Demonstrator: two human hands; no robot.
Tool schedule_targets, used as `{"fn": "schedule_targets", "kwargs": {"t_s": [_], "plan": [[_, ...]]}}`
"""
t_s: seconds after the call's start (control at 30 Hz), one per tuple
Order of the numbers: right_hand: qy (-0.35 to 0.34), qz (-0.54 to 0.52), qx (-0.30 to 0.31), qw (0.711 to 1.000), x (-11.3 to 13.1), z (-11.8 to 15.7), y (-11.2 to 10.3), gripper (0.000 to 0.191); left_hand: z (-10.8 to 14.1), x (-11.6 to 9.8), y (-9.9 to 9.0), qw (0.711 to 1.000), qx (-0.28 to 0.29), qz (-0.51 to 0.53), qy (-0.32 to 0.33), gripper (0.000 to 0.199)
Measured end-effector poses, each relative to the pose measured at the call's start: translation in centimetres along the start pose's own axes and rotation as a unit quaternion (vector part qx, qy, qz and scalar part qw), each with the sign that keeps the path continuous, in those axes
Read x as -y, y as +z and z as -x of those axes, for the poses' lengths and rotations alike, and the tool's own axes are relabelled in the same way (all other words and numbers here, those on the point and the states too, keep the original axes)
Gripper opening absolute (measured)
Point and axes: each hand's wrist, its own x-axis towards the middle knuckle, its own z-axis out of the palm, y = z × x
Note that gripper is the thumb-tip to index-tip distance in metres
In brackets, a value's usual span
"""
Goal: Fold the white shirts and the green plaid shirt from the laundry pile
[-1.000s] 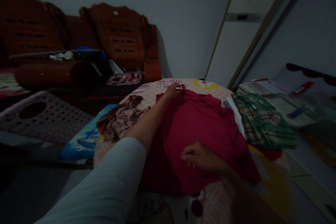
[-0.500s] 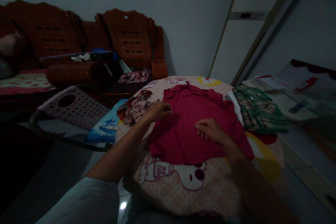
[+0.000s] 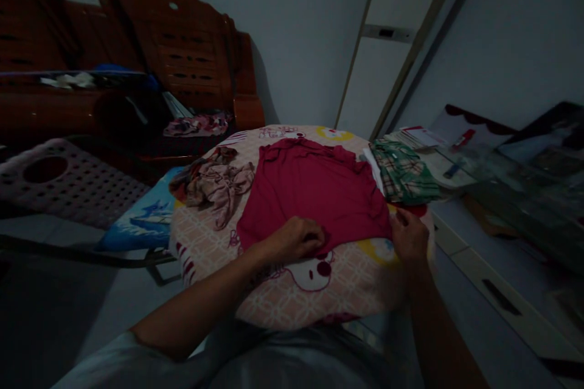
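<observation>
A dark pink garment (image 3: 314, 188) lies spread on a round table with a patterned cloth (image 3: 292, 307). My left hand (image 3: 298, 238) rests at the garment's near edge, fingers curled; what is between them, if anything, is hidden. At the garment's near right corner, my right hand (image 3: 409, 236) pinches the edge of the fabric. A crumpled patterned cloth piece (image 3: 219, 182) lies to the left of the garment. On the right sits a folded green plaid garment (image 3: 404, 170) beside something white.
A pink woven chair (image 3: 91, 188) and a blue cushion (image 3: 150, 213) stand left of the table. Behind is a carved wooden sofa (image 3: 182, 55). A glass-topped cabinet (image 3: 497, 176) with papers stands at the right.
My left hand has come down from the garment's upper left to its near edge. My right hand has moved right to the near right corner and taken hold there. The view has turned right.
</observation>
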Motion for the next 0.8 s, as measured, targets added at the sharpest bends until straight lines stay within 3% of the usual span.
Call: {"fn": "schedule_targets", "kwargs": {"t_s": [0.07,0.17,0.3,0.37,0.43,0.53,0.63,0.8], "plan": [[-0.033,0.027,0.044,0.998,-0.7,0.7,0.3,0.048,-0.1,0.3,0.7,1.0,0.009,-0.019,0.006,0.015],[-0.047,0.021,0.102,0.993,-0.7,1.2,0.4,0.04,0.3,0.6,1.4,0.998,0.023,-0.049,0.019,0.033],[0.053,-0.118,0.14,0.982,0.6,0.6,0.0,0.031,0.9,0.7,1.8,0.997,0.016,-0.068,0.041,0.046],[0.127,-0.27,0.136,0.945,1.4,0.0,0.0,0.033,1.0,0.8,1.9,0.997,0.013,-0.065,0.05,0.054],[0.193,-0.415,0.117,0.881,2.2,-0.4,0.2,0.037,1.0,1.0,2.0,0.996,0.013,-0.062,0.059,0.062],[0.257,-0.505,0.098,0.818,3.2,-0.7,0.6,0.036,1.0,1.2,2.4,0.996,-0.004,-0.073,0.053,0.06],[0.282,-0.507,0.095,0.809,3.7,-0.4,0.8,0.037,0.8,1.6,2.9,0.995,-0.035,-0.085,0.03,0.047],[0.284,-0.477,0.132,0.822,3.8,0.0,0.7,0.047,0.4,1.8,3.1,0.995,-0.062,-0.072,0.005,0.025]]}}
